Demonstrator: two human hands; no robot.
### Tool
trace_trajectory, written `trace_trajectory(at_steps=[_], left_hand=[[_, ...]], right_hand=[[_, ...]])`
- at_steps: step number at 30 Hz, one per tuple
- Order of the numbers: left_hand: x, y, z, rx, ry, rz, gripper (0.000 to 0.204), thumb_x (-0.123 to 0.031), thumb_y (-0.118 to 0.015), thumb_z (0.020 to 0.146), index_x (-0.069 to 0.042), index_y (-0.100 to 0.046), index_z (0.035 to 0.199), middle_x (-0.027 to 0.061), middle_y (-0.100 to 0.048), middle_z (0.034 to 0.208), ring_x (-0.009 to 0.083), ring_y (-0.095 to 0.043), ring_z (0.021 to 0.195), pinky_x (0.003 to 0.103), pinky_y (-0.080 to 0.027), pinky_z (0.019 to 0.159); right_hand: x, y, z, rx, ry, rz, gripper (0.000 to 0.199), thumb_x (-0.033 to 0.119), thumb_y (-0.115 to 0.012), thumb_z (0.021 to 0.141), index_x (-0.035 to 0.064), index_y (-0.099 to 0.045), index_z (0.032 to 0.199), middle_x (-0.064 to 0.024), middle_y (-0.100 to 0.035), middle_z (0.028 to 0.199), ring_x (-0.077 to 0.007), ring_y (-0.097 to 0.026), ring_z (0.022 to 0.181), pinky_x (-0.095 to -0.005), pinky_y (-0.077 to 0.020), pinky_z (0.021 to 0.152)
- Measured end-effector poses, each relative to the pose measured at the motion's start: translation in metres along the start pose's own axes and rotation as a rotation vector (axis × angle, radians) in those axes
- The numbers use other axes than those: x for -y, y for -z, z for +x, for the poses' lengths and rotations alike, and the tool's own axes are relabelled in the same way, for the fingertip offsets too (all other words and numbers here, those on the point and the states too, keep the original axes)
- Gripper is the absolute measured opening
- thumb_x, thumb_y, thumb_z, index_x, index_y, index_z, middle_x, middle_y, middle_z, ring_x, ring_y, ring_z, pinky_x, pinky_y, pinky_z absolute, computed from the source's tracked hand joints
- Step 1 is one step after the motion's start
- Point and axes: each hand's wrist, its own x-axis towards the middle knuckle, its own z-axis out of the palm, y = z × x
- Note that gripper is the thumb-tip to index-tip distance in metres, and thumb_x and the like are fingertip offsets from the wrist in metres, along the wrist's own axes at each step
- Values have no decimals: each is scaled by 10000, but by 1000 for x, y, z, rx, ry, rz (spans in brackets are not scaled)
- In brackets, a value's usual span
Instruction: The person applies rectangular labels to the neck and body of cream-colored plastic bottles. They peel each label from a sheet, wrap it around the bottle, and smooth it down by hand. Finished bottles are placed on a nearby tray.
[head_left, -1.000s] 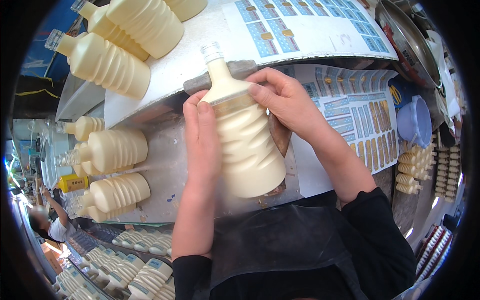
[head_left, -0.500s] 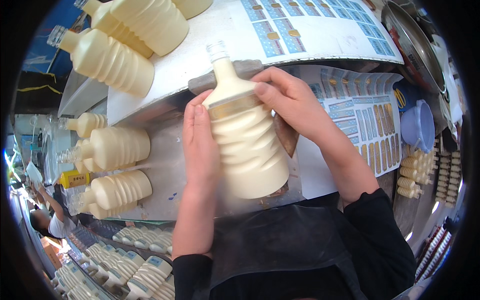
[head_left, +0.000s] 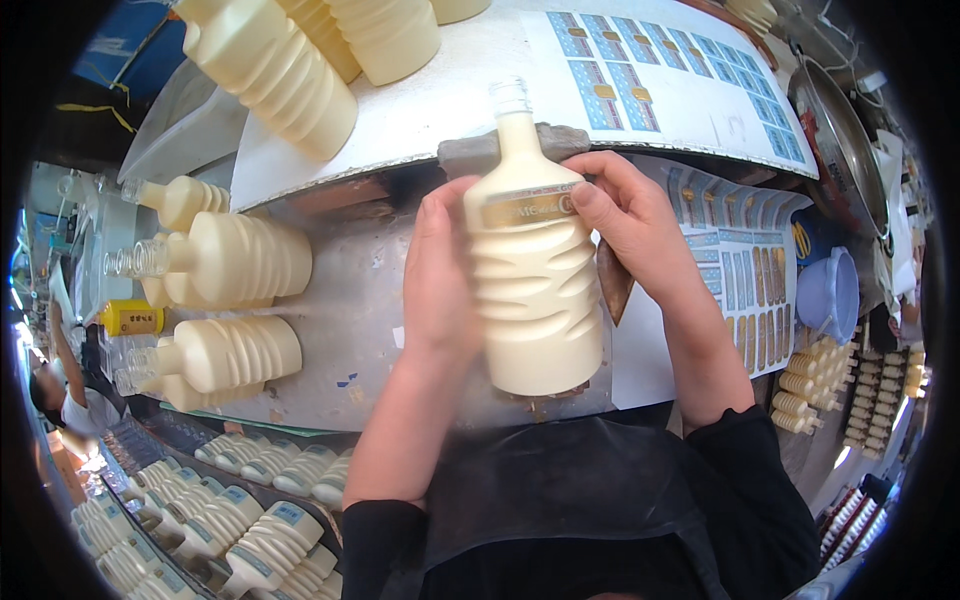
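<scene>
Here the person holds a cream-coloured ribbed bottle (head_left: 535, 270) upright-ish in front of the chest, above the near edge of the bench (head_left: 340, 320), its clear-capped neck pointing away from the body. A narrow band label (head_left: 525, 208) sits around the bottle's shoulder, and the step in hand looks like pressing that label down. To do it well, I would judge that the bottle should be kept steady by the supporting hand while the thumb smooths the band from its middle outward, following the curve so no crease or lifted corner remains, and keeping the strip level with the shoulder line. The left hand (head_left: 440, 275) lies flat along the bottle's left flank, fingers closed against the ribs, a steadying grip rather than a full wrap. The right hand (head_left: 630, 215) curls round the upper right side, thumb laid on the end of the label and fingers behind the bottle; its grip is closed on the bottle. Sheets of printed labels (head_left: 660, 85) lie on the bench beyond and to the right, and other filled bottles (head_left: 235, 260) lie on their sides to the left.
</scene>
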Motion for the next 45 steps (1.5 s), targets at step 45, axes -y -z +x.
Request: trace_trajectory(at_steps=[45], left_hand=[[1,-9,-21,116,-140,500,744,-225,-679,924,6,-332,1540,150,-532,1418,222,-547,1279,376,-417,1121]], right_hand=[[6,10,-18,42,-3,-60,353,217,-514,1067,-6,-591,1329,-61,-679,1053,-111,-608,977,-280,-496,885]])
